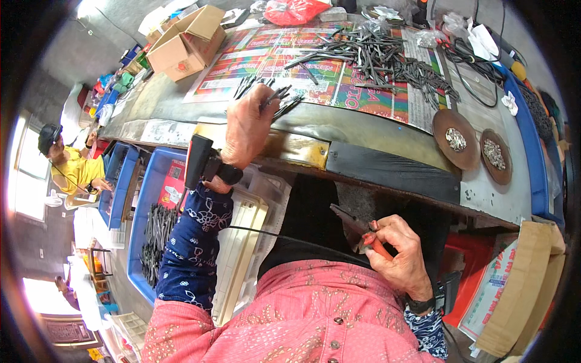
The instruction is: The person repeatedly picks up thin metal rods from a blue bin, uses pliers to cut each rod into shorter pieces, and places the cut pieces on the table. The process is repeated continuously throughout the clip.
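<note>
My left hand (248,124) is closed at the near edge of the worktable, its fingers curled round several thin black strips (287,107) that stick out to the right and above. The wrist wears a dark band. Low in front of my body, my right hand (399,251) is closed on a tool with orange-red handles (378,245), which looks like pliers. A dark flat piece (346,221) extends from the tool's front end toward the upper left; I cannot tell if it is part of the tool.
A heap of black strips (375,54) covers printed sheets (260,57) on the worktable. Two brown dishes (445,121) hold small silvery parts. A blue tub (136,260) with black strips stands left; a cardboard box (181,51) sits behind. Another person (78,163) works far left.
</note>
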`<state>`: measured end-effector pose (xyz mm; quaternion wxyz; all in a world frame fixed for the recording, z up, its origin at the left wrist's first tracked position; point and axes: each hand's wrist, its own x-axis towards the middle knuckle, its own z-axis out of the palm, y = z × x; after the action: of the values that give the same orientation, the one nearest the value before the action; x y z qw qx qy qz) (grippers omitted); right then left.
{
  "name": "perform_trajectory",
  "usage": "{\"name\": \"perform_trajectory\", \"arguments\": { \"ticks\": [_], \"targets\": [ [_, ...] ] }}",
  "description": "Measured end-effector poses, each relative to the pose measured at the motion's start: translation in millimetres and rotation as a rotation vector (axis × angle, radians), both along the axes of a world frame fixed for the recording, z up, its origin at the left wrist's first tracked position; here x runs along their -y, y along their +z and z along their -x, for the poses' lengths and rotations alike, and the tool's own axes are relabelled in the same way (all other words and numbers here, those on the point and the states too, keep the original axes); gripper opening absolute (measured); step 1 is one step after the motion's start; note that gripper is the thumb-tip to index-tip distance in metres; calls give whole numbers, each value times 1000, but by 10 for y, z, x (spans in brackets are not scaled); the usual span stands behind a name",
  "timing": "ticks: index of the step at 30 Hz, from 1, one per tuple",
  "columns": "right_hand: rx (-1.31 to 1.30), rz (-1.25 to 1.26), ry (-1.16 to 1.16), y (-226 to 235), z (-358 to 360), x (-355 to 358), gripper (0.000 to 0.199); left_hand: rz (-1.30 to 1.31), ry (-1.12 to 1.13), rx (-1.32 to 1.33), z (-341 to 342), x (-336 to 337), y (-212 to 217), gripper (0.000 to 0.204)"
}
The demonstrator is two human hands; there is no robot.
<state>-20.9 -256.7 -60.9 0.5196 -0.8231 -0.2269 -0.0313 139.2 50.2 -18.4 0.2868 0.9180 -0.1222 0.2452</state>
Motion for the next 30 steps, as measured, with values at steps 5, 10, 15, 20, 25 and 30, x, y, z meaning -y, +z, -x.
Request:
{"name": "perform_trajectory", "arguments": {
  "ticks": [5,10,15,20,25,30],
  "targets": [
    [138,-13,-61,78,-24,12,22,310,-129,-135,366,189,156,20],
    [322,68,-159,183,-17,-26,24,723,-366,-500,701,444,252,15],
    [478,177,-258,281,19,-14,25,1021,-525,-696,1006,618,212,12],
    [553,329,-297,311,104,9,26,1208,-534,-826,1237,652,125,10],
    [612,417,-261,340,158,4,26,1363,-583,-896,1387,622,147,10],
    [678,422,-268,381,186,-5,29,1379,-593,-957,1451,601,186,10]
  ]
}}
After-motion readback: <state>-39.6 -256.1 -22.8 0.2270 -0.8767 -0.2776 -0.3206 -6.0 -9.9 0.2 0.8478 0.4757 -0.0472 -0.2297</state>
